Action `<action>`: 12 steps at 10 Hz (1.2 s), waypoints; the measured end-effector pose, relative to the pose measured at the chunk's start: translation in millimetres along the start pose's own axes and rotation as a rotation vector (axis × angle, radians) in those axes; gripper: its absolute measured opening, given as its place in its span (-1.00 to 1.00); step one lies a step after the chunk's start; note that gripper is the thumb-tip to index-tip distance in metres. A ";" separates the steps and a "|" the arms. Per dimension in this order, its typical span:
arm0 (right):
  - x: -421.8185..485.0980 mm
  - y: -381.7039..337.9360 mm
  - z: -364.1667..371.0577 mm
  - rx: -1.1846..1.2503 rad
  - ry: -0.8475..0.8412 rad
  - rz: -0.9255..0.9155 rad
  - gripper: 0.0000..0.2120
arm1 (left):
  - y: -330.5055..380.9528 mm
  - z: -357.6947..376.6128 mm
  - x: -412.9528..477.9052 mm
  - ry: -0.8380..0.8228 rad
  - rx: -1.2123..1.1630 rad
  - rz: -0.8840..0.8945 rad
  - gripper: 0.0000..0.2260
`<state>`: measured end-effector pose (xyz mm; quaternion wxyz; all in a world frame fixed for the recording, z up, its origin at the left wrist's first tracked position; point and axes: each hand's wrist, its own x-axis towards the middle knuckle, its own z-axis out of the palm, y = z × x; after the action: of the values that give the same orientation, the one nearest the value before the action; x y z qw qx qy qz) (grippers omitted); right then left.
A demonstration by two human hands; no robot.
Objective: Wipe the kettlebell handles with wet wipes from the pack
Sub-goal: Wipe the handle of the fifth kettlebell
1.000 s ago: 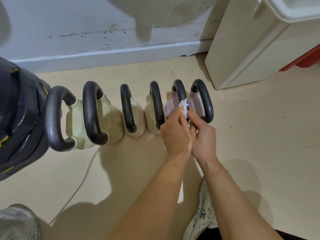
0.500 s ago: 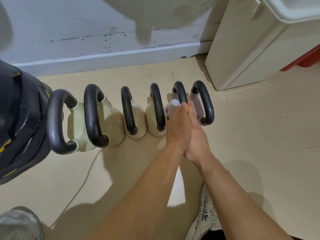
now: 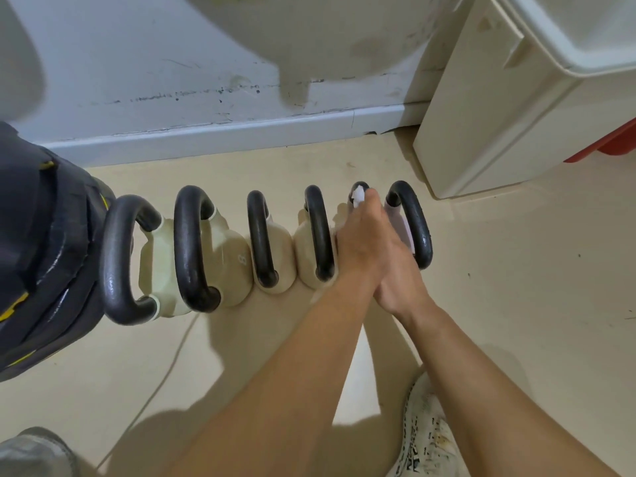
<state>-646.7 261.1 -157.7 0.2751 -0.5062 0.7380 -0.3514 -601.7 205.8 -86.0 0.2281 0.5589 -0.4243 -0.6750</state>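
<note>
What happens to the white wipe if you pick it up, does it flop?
Probably flops: the white wipe looks crumpled against the black handle at the left hand. Likely very light, a thin sheet. Being wet, it may cling.

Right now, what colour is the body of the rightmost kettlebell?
The rightmost kettlebell body is pale pink, seen in the head view.

We list, left to right on the beige vinyl floor: stack of black rubber weight plates; row of six black-handled cream and pink kettlebells, before the grey wall skirting; cream cabinet, behind right. White wet wipe on fifth handle, held under left hand; right hand just beside.
</note>
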 end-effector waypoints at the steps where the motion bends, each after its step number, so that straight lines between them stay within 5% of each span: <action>1: 38.7 -7.9 -13.3 -0.029 -0.016 0.115 -0.57 | 15.1 2.7 31.1 -0.040 -0.021 -0.011 -0.39; 2: 59.5 -32.2 -26.5 0.049 -0.114 0.251 -0.64 | 21.2 6.0 67.8 -0.017 -0.097 -0.166 -0.17; 4: 86.5 -38.3 -44.8 0.661 -0.181 0.764 -0.51 | 47.5 -1.3 83.3 -0.052 -0.216 -0.344 -0.33; 6: 119.5 -33.3 -36.2 0.640 -0.115 0.822 -0.06 | 43.0 1.0 86.1 0.002 -0.282 -0.490 -0.36; 7: 125.8 -31.7 -36.8 0.630 -0.080 0.868 -0.06 | 50.5 0.6 87.0 0.043 -0.235 -0.477 -0.46; 8: 124.3 -31.9 -44.0 0.616 -0.005 0.811 -0.30 | 54.1 -6.1 85.5 -0.021 -0.213 -0.415 -0.34; 9: 119.5 -21.7 -47.8 0.580 0.036 0.719 -0.26 | 57.5 -12.5 84.0 -0.088 -0.202 -0.367 -0.26; 11: 134.8 -28.1 -37.5 0.591 -0.077 0.796 0.01 | 61.2 -2.9 67.9 -0.063 -0.223 -0.451 -0.45; 12: 139.8 -22.0 -36.5 0.573 -0.095 0.828 -0.03 | 62.0 -1.4 64.3 -0.115 -0.326 -0.462 -0.48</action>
<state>-709.4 133.1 -125.2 0.5526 -0.0906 0.7375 -0.3776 -628.0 121.8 -70.8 0.1305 0.5575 -0.1839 -0.7990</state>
